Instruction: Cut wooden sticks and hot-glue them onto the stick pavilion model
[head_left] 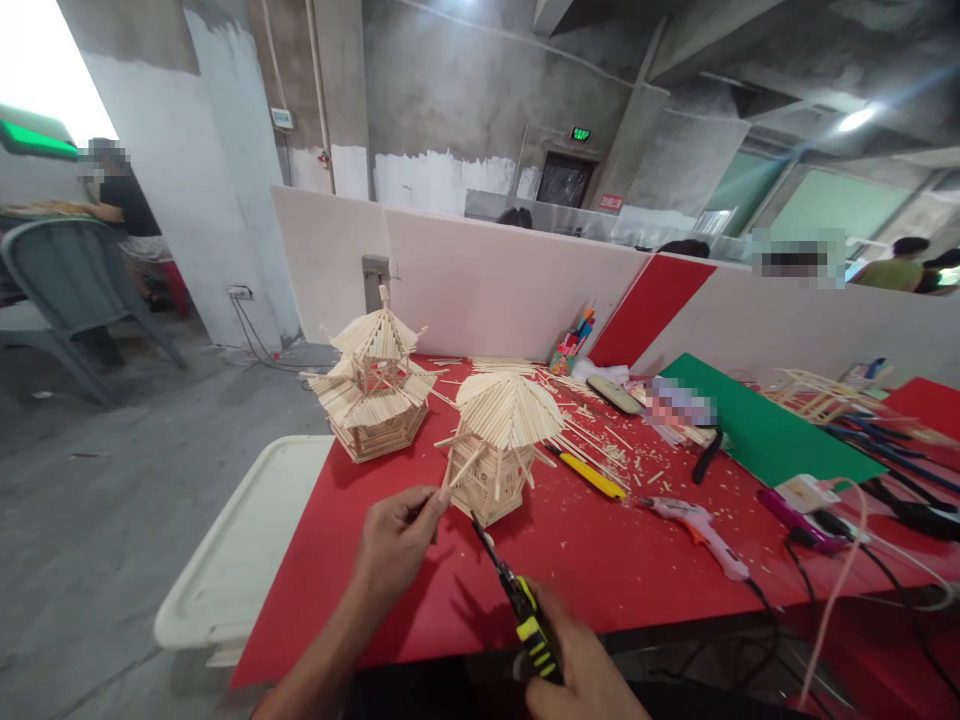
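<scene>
Between the thumb and fingers of my left hand is a thin wooden stick, held in front of the small stick pavilion. My right hand is wrapped round a black and yellow cutting tool, whose dark tip points up and left, close to the pavilion's base. A two-tiered stick pavilion stands farther left at the table's edge. Loose sticks and offcuts are scattered right of the small pavilion.
On the red table lie a yellow utility knife, a pink glue gun with a cord, a green board and a power strip. A pen cup stands behind. A white lid is at left.
</scene>
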